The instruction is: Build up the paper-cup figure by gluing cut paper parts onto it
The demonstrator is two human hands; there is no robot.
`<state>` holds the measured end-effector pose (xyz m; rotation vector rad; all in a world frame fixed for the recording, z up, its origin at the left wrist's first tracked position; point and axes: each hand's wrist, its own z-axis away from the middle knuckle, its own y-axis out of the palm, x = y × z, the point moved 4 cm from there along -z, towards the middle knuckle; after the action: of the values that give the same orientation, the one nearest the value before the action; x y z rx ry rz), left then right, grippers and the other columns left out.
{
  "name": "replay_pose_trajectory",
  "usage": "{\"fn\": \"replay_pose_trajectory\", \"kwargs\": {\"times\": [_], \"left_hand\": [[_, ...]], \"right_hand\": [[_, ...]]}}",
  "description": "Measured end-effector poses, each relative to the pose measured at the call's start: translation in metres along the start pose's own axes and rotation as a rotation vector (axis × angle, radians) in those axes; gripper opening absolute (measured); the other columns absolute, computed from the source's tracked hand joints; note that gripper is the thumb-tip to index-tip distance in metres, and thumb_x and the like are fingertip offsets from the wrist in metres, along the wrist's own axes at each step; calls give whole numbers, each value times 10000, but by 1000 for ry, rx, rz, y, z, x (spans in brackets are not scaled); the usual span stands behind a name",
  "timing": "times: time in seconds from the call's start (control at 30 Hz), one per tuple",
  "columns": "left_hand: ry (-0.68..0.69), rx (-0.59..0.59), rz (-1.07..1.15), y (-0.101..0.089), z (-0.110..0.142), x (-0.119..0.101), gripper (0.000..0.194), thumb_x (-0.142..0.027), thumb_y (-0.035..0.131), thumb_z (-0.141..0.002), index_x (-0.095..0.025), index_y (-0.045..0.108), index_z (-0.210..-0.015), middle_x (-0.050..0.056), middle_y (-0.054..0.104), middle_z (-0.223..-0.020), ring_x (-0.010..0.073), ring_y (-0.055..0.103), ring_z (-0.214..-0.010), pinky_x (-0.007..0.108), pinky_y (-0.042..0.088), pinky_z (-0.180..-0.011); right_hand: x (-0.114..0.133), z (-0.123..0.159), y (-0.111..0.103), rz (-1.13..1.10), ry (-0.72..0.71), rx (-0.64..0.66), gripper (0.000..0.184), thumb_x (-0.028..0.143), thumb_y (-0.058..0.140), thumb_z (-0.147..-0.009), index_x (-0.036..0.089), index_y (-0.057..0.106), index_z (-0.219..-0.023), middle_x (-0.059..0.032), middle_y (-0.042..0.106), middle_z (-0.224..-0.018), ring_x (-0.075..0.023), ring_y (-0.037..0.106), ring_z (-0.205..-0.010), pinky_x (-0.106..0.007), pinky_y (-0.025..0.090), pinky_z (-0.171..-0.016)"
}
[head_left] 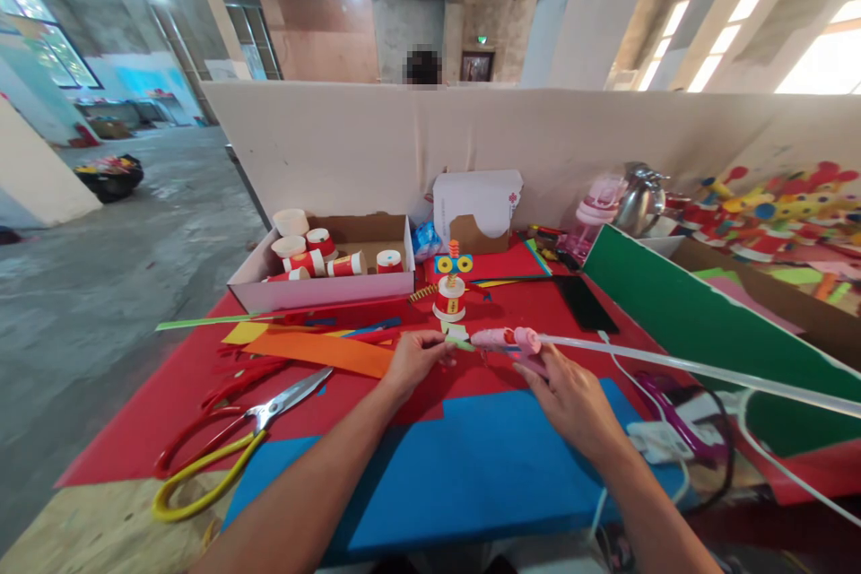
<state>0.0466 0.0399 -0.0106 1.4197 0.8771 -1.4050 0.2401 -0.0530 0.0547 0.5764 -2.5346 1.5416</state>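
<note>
Grip of left hand (421,363) pinched one green strip (460,343); grip of right hand (570,396) closed round one pink glue gun (527,341), aimed at strip; one cup figure (450,299) stood just beyond.

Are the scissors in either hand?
No, the scissors lie apart on the table; the left hand pinches a green strip, the right hand grips a pink glue gun.

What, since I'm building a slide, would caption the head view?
Right hand holding a pink glue gun beside a green strip in the left hand.
</note>
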Motion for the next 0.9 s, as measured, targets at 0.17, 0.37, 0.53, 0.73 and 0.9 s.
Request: {"fn": "replay_pose_trajectory", "kwargs": {"times": [0.17,0.37,0.53,0.73,0.9], "left_hand": [[-11,6,27,0,1,-1,318,-424,787,-559,-136,699,-657,16,668,-572,140,612,-543,230,459,-545],[-48,0,210,1,0,4,418,-434,836,-494,-113,697,-723,50,699,-672,134,635,-579,233,473,-590],[-67,-12,348,-2,-1,5,449,-412,863,-463,-108,674,-734,42,693,-673,120,644,-581,221,488,-616],[-44,-25,400,-6,-1,4,430,-399,857,-491,-116,646,-736,34,686,-674,124,649,-588,226,492,-612],[-40,-33,414,-5,0,1,436,-396,867,-462,-116,656,-721,31,682,-647,122,637,-567,230,488,-605]], "right_hand": [[-1,1,-2,-11,14,-25,229,342,426,-887,201,599,-934,-100,717,-848,-240,695,-719,-295,513,-574],[-8,-2,-8,-206,173,-51,298,387,479,-847,196,573,-1056,-45,689,-698,-187,608,-495,-281,476,-482],[-25,-7,1,-559,384,106,306,448,534,-803,182,569,-950,3,620,-589,-140,524,-433,-248,415,-417],[-56,-14,23,-736,556,242,304,465,551,-776,191,528,-903,-4,646,-635,-132,534,-439,-246,407,-424],[-82,-17,40,-242,482,174,193,386,490,-811,212,546,-749,-53,649,-617,-207,633,-570,-278,441,-490]]}}
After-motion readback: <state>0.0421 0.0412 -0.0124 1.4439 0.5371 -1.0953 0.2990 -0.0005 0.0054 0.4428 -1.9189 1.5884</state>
